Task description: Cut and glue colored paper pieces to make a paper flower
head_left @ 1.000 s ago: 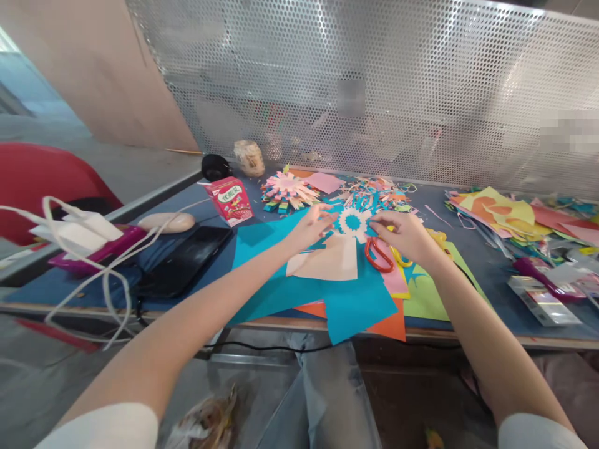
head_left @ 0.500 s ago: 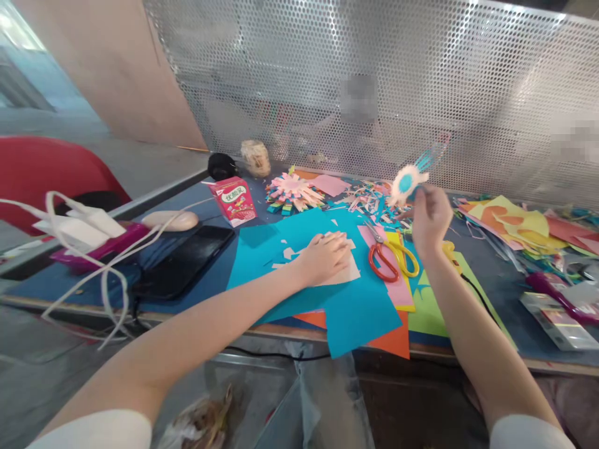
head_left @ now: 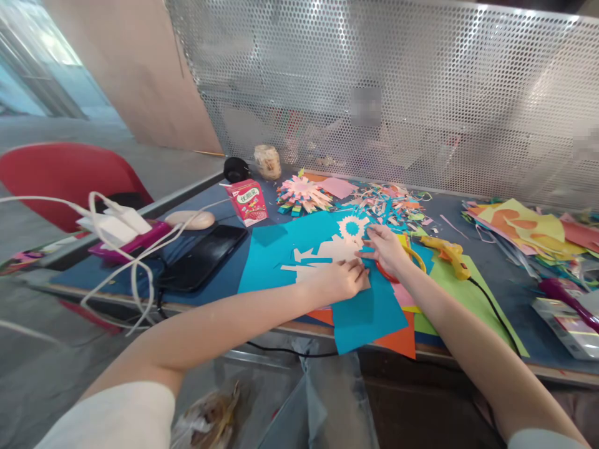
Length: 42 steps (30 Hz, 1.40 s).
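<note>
My left hand (head_left: 339, 280) rests on a pale pink sheet of paper (head_left: 339, 251), its fingers curled together at the right edge. The sheet has jagged cut strips on its left side and lies on a large blue sheet (head_left: 276, 237). My right hand (head_left: 387, 248) is open just right of the pink sheet, fingertips apart and reaching to its edge. Beyond the sheet lies a fringed pale pink paper ring (head_left: 343, 228), blue showing in its centre. Scissors with a red and a yellow handle (head_left: 416, 256) lie partly hidden under my right hand and forearm.
Paper scraps (head_left: 397, 202) and a layered fringed paper flower (head_left: 306, 194) lie near the perforated metal panel (head_left: 299, 75). A pink drink carton (head_left: 249, 202), black phone (head_left: 201, 259) and white cables (head_left: 140, 255) are left. A yellow glue gun (head_left: 447, 252) sits on green paper at right.
My right hand has come down and left from its raised position; the fringed ring it held now lies on the paper. My left hand has gone from flat to curled. The view has shifted slightly.
</note>
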### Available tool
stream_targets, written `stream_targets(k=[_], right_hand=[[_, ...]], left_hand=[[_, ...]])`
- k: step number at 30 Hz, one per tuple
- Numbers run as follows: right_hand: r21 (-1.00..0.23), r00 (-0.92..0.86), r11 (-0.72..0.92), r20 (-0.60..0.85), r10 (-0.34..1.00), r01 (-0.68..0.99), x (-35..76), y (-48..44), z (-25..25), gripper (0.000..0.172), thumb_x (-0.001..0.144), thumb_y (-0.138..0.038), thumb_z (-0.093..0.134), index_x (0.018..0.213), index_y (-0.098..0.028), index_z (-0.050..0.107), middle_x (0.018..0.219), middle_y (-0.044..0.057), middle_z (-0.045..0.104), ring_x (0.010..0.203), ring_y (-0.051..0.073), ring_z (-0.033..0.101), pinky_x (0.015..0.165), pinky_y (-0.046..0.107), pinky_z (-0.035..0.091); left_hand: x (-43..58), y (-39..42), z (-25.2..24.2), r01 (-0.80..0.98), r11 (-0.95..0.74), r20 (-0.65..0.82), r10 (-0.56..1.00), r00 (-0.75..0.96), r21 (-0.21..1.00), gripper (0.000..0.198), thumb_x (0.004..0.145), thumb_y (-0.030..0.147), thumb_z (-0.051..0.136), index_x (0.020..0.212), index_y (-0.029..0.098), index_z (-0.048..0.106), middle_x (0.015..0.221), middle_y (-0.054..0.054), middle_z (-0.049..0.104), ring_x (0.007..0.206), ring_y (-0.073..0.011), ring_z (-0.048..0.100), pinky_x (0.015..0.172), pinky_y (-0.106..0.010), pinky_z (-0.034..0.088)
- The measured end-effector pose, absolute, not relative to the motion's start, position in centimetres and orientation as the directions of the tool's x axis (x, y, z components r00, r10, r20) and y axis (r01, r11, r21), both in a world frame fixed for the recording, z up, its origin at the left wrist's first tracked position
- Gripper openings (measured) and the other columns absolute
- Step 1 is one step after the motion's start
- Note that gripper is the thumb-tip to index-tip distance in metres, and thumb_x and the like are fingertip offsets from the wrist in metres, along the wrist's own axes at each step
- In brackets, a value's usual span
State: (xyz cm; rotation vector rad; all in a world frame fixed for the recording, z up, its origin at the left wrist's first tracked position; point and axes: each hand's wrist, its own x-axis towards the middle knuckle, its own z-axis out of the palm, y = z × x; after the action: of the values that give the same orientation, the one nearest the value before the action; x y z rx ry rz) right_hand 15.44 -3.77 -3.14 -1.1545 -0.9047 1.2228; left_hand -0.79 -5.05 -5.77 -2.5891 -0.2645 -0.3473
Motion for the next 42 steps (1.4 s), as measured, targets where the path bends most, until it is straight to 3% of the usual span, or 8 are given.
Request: stream_targets(k=[8, 15, 19, 22, 24, 27, 32, 42], right_hand=[[-0.969, 0.166, -0.075, -0.116, 0.979, -0.236, 15.2, -4.0, -2.9, 0.015, 0.071, -0.023, 0.067, 0.075, -0.021, 0.053, 0.073, -0.004, 0.051, 0.068, 0.01, 0.057, 0.061, 0.03, 0.059], [-0.966, 0.156, -0.07, -0.112, 0.981, -0.25, 15.2, -4.1, -3.0, 0.017, 0.07, -0.024, 0.069, 0.072, -0.021, 0.052, 0.075, -0.003, 0.052, 0.072, 0.011, 0.057, 0.061, 0.03, 0.058], [-0.961, 0.166, -0.055, -0.103, 0.981, -0.27, 15.3, -4.0, -3.1, 0.019, 0.069, -0.028, 0.069, 0.076, -0.022, 0.052, 0.077, -0.003, 0.051, 0.072, 0.011, 0.056, 0.061, 0.032, 0.059], [-0.961, 0.16, -0.03, -0.077, 0.984, -0.275, 15.3, -4.1, -3.1, 0.021, 0.069, -0.03, 0.07, 0.077, -0.023, 0.052, 0.077, -0.004, 0.051, 0.071, 0.011, 0.056, 0.062, 0.034, 0.059], [-0.964, 0.156, -0.008, -0.052, 0.986, -0.266, 15.3, -4.2, -3.1, 0.023, 0.068, -0.033, 0.07, 0.078, -0.023, 0.052, 0.077, -0.004, 0.051, 0.07, 0.01, 0.056, 0.062, 0.033, 0.058], [-0.972, 0.159, 0.024, -0.013, 0.987, -0.233, 15.2, -4.2, -3.0, 0.027, 0.065, -0.037, 0.071, 0.079, -0.023, 0.053, 0.076, -0.005, 0.051, 0.07, 0.011, 0.057, 0.06, 0.029, 0.056], [-0.985, 0.182, 0.059, 0.029, 0.983, -0.159, 15.2, -4.3, -2.8, 0.031, 0.062, -0.042, 0.072, 0.079, -0.022, 0.054, 0.076, -0.003, 0.055, 0.072, 0.013, 0.06, 0.054, 0.024, 0.053], [-0.992, 0.207, 0.105, 0.09, 0.974, -0.063, 15.0, -4.5, -3.0, 0.044, 0.045, -0.034, 0.083, 0.07, -0.021, 0.05, 0.065, -0.004, 0.061, 0.069, 0.017, 0.064, 0.059, 0.03, 0.057]], left_hand=[[-0.8, -3.8, -6.3, 0.255, -0.922, 0.349, 0.145, 0.926, -0.292, 0.024, 0.088, 0.008, 0.048, 0.108, 0.005, 0.061, 0.104, -0.014, 0.069, 0.103, -0.0217, 0.063, 0.091, -0.033, 0.051], [-1.1, -3.2, -5.7, 0.235, -0.962, 0.372, 0.171, 0.912, -0.136, 0.02, 0.089, 0.012, 0.046, 0.098, 0.01, 0.063, 0.098, -0.011, 0.069, 0.095, -0.0194, 0.063, 0.086, -0.032, 0.05], [-2.2, -3.5, -4.4, 0.213, -0.964, 0.534, 0.266, 0.802, 0.16, 0.015, 0.086, 0.023, 0.052, 0.077, 0.017, 0.062, 0.077, -0.004, 0.067, 0.078, -0.0149, 0.062, 0.072, -0.026, 0.048], [-3.0, -2.9, -3.2, 0.335, -0.811, 0.691, 0.585, 0.426, 0.48, 0.02, 0.079, 0.028, 0.059, 0.064, 0.018, 0.051, 0.062, 0.001, 0.056, 0.059, -0.0105, 0.051, 0.057, -0.024, 0.041], [-3.1, -1.9, -2.7, 0.295, -0.658, 0.622, 0.752, 0.218, 0.693, 0.027, 0.07, 0.035, 0.07, 0.083, 0.017, 0.055, 0.086, -0.004, 0.062, 0.074, -0.0132, 0.057, 0.061, -0.024, 0.044], [-2.8, -0.6, -2.7, 0.125, -0.41, 0.357, 0.881, 0.309, 0.903, 0.045, 0.063, 0.042, 0.074, 0.096, 0.016, 0.059, 0.103, -0.008, 0.065, 0.083, -0.0174, 0.063, 0.066, -0.028, 0.05], [-2.5, -0.4, -3.1, 0.099, -0.251, 0.194, 0.9, 0.391, 0.963, 0.036, 0.063, 0.048, 0.073, 0.074, 0.015, 0.069, 0.076, -0.006, 0.071, 0.067, -0.0159, 0.063, 0.062, -0.027, 0.051], [-2.4, -0.3, -3.3, 0.132, -0.382, 0.303, 0.864, 0.402, 0.915, 0.036, 0.07, 0.05, 0.067, 0.071, 0.014, 0.065, 0.071, -0.005, 0.069, 0.057, -0.011, 0.057, 0.051, -0.021, 0.046]])
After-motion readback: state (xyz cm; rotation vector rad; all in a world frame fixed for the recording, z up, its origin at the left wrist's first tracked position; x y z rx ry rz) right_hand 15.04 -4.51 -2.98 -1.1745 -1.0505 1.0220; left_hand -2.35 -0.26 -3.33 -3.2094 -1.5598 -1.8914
